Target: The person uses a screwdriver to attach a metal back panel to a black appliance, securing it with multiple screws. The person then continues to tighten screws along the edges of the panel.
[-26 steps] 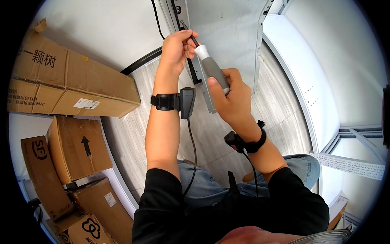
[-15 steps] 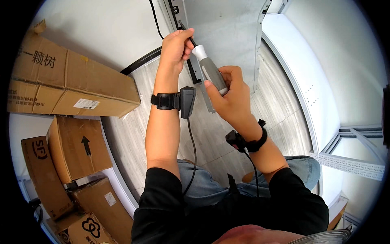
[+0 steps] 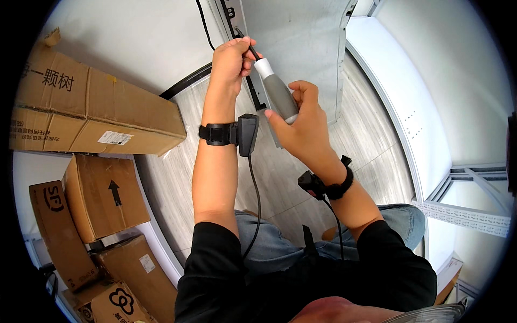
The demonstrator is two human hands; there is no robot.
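A screwdriver [image 3: 280, 96] with a thick grey handle and a white collar slants up and left. Its dark shaft ends at the perforated edge strip [image 3: 240, 21] of a grey metal panel [image 3: 296, 43]. My left hand [image 3: 230, 60] is closed, pinching the shaft close to the tip with thumb and fingers. Around the rear of the handle, my right hand [image 3: 302, 125] curls loosely. Its thumb lies left of the handle and its index finger is raised a little on the right. The screw or hole under the tip is too small to make out.
Cardboard boxes are stacked on the left, a long box [image 3: 102, 102] above a box with an arrow [image 3: 110, 196]. A black cable [image 3: 204, 24] hangs beside the panel. White shelving frames [image 3: 463, 210] stand at right. Wood-look floor [image 3: 371, 124] shows beneath. Each wrist wears a cabled black device.
My right thumb has shifted left, off the handle, and its grip has loosened. The handle has turned slightly. My left hand still pinches the shaft, having moved very little.
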